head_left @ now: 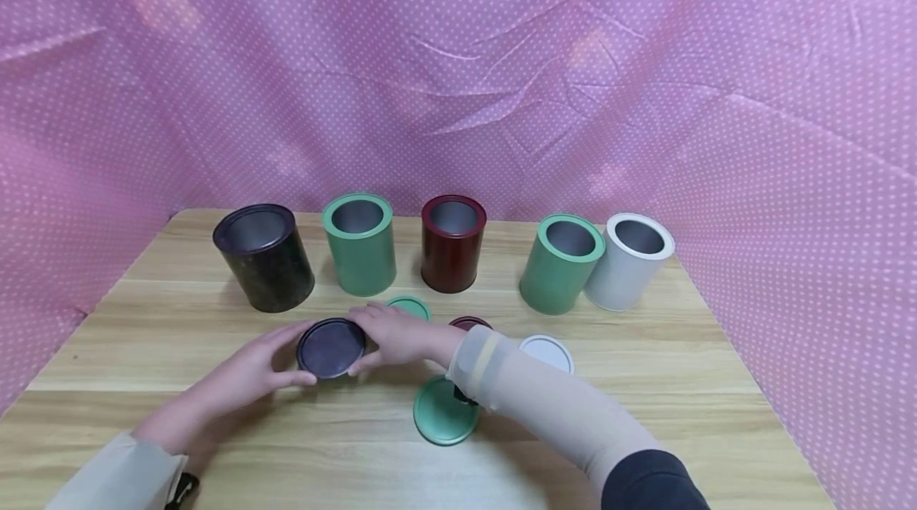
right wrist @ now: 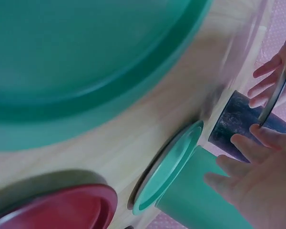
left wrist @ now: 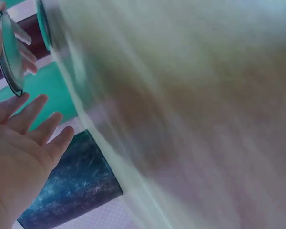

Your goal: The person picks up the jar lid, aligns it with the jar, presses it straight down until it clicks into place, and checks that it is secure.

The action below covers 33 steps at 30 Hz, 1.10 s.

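L hand (head_left: 247, 369) & R hand (head_left: 397, 335) are pinching dark lid (head_left: 331, 348) nr black can (head_left: 271, 275); prob. light, stiff, slick; rim (head_left: 329, 375) = best hold.

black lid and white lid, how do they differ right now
The black lid is dark, while the white lid is pale. The left hand and right hand hold the black lid between them; the white lid lies on the table. A sleeve partly covers the white lid in the head view, but not the black lid. Both are round.
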Motion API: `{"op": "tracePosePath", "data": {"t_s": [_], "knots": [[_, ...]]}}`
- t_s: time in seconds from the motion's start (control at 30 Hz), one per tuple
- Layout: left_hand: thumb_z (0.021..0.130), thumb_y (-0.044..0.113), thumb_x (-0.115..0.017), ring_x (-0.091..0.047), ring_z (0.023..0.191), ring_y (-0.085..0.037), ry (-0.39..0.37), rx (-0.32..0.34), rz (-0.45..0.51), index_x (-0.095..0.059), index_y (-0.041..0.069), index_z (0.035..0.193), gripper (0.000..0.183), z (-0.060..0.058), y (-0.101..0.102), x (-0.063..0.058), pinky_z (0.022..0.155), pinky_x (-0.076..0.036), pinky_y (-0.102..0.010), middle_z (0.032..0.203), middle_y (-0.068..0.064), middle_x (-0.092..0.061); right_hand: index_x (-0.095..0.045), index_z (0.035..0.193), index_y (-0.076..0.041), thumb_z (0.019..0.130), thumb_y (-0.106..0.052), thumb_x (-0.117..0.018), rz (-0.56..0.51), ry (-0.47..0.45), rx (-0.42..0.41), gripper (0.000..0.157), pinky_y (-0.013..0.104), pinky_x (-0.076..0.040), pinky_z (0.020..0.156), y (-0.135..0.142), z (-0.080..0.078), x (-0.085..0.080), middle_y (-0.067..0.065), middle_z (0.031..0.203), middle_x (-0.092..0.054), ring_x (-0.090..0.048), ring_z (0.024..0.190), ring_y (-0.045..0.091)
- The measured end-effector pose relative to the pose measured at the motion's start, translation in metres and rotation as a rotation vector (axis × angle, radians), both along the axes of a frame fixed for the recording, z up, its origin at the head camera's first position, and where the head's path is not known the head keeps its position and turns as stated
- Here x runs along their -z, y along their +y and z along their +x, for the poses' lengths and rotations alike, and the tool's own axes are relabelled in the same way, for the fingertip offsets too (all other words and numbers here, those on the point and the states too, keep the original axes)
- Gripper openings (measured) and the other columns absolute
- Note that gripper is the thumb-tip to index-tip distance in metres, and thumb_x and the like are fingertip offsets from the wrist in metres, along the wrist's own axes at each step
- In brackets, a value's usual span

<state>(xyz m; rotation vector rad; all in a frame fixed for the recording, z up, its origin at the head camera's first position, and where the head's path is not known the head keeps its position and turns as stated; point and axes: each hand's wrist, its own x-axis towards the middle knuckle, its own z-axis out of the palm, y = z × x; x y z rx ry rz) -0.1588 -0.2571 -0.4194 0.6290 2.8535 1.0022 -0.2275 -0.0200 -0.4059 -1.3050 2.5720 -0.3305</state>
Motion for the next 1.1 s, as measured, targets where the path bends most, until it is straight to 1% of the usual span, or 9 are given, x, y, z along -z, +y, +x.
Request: {"op": "tracePosePath", "data": {"t_s": [0.1, 0.2, 0.27, 0.5, 0.67, 0.77, 0.83, 0.93, 1.1], "knots": [[0.079, 0.038, -0.078, -0.044, 0.13, -0.044, -0.003, -0.028, 0.018, -0.045, -0.001, 0.14, 0.08, 0.002, -0.001, -0.004, 0.103, -0.035, -0.061, 0.14, -0.023, -0.05, -0.045, 0.14, -0.009, 0.083, -0.045, -0.074, -0.101, -0.009, -0.044, 0.074, 0.021, -0.038, 0.107, -0.001, -0.003, 0.0, 0.002, 0.133, -0.056, -0.05, 0.125, 0.012], [0.078, 0.034, -0.079, -0.044, 0.13, -0.043, 0.022, -0.048, 0.034, -0.045, 0.0, 0.141, 0.079, 0.005, -0.002, -0.007, 0.102, -0.035, -0.061, 0.141, -0.023, -0.049, -0.046, 0.138, -0.009, 0.082, -0.041, -0.076, -0.185, -0.034, -0.085, 0.072, 0.018, -0.036, 0.107, -0.002, -0.004, 0.0, 0.001, 0.131, -0.057, -0.051, 0.123, 0.009], [0.077, 0.031, -0.08, -0.042, 0.13, -0.045, 0.03, -0.055, 0.046, -0.044, -0.001, 0.141, 0.08, 0.007, -0.002, -0.008, 0.101, -0.035, -0.063, 0.142, -0.024, -0.047, -0.045, 0.139, -0.01, 0.081, -0.04, -0.077, -0.212, -0.043, -0.089, 0.073, 0.017, -0.035, 0.107, -0.002, -0.004, 0.0, 0.0, 0.132, -0.057, -0.05, 0.124, 0.009], [0.078, 0.03, -0.08, -0.042, 0.129, -0.047, 0.044, -0.075, 0.069, -0.042, 0.002, 0.144, 0.081, 0.012, -0.003, -0.011, 0.1, -0.035, -0.065, 0.142, -0.025, -0.046, -0.042, 0.143, -0.011, 0.082, -0.04, -0.076, -0.227, -0.052, -0.077, 0.076, 0.019, -0.034, 0.11, -0.001, 0.0, -0.004, 0.001, 0.136, -0.054, -0.047, 0.129, 0.01], [0.077, 0.029, -0.081, -0.042, 0.13, -0.038, 0.067, -0.101, 0.096, -0.044, 0.009, 0.144, 0.079, 0.016, -0.004, -0.013, 0.1, -0.036, -0.064, 0.144, -0.02, -0.047, -0.038, 0.146, -0.012, 0.083, -0.039, -0.076, -0.251, -0.105, -0.038, 0.079, 0.022, -0.031, 0.113, -0.001, 0.003, -0.008, 0.003, 0.143, -0.049, -0.041, 0.135, 0.013], [0.077, 0.027, -0.081, -0.041, 0.13, -0.041, 0.074, -0.114, 0.121, -0.043, 0.01, 0.145, 0.079, 0.018, -0.004, -0.017, 0.099, -0.035, -0.066, 0.144, -0.022, -0.045, -0.035, 0.148, -0.012, 0.082, -0.036, -0.077, -0.293, -0.158, -0.016, 0.081, 0.025, -0.029, 0.116, -0.001, 0.004, -0.011, 0.004, 0.148, -0.044, -0.037, 0.139, 0.014], [0.077, 0.025, -0.081, -0.04, 0.129, -0.046, 0.075, -0.128, 0.138, -0.042, 0.01, 0.146, 0.08, 0.021, -0.004, -0.02, 0.098, -0.036, -0.067, 0.144, -0.023, -0.045, -0.034, 0.149, -0.013, 0.082, -0.034, -0.077, -0.332, -0.187, -0.014, 0.082, 0.026, -0.028, 0.116, -0.001, 0.005, -0.013, 0.004, 0.149, -0.042, -0.035, 0.14, 0.014], [0.077, 0.023, -0.081, -0.038, 0.13, -0.049, 0.065, -0.149, 0.156, -0.041, 0.01, 0.147, 0.082, 0.023, -0.005, -0.025, 0.097, -0.035, -0.069, 0.146, -0.024, -0.043, -0.032, 0.15, -0.013, 0.083, -0.031, -0.077, -0.386, -0.202, -0.032, 0.083, 0.027, -0.028, 0.117, -0.002, 0.004, -0.015, 0.004, 0.151, -0.041, -0.034, 0.141, 0.013], [0.078, 0.023, -0.081, -0.037, 0.131, -0.051, 0.067, -0.181, 0.169, -0.039, 0.014, 0.148, 0.082, 0.026, -0.008, -0.034, 0.096, -0.032, -0.072, 0.147, -0.024, -0.041, -0.03, 0.152, -0.015, 0.084, -0.03, -0.076, -0.441, -0.238, -0.024, 0.083, 0.028, -0.027, 0.117, -0.005, 0.004, -0.019, 0.003, 0.152, -0.038, -0.031, 0.142, 0.012]]}}
